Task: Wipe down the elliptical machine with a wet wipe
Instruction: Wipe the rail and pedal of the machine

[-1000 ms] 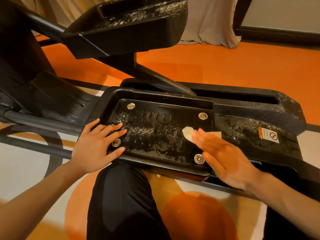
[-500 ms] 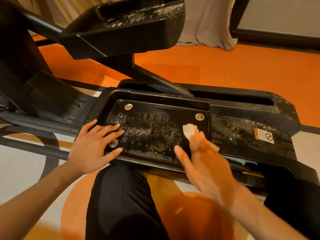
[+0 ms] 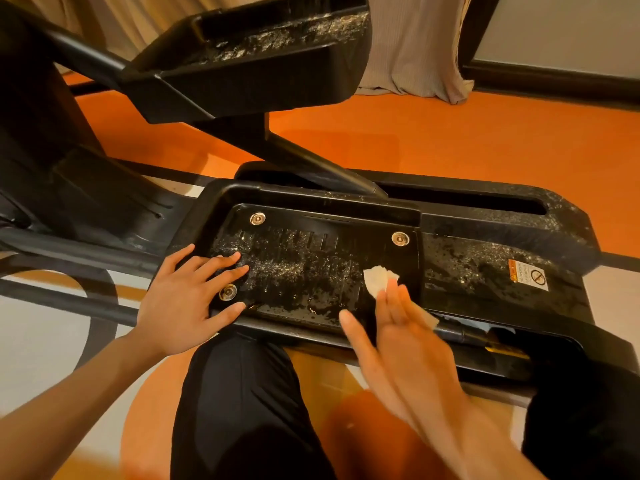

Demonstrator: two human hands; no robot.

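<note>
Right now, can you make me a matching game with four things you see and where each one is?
Things:
1. wet wipe
2. left hand
3. warning sticker
4. curtain

Places:
A. flat on the left end of the pedal
B. hanging down to the orange floor
C. under the fingers of the right hand
D. stuck on the right part of the pedal

Pairs: 1-C, 2-A, 3-D, 4-B
</note>
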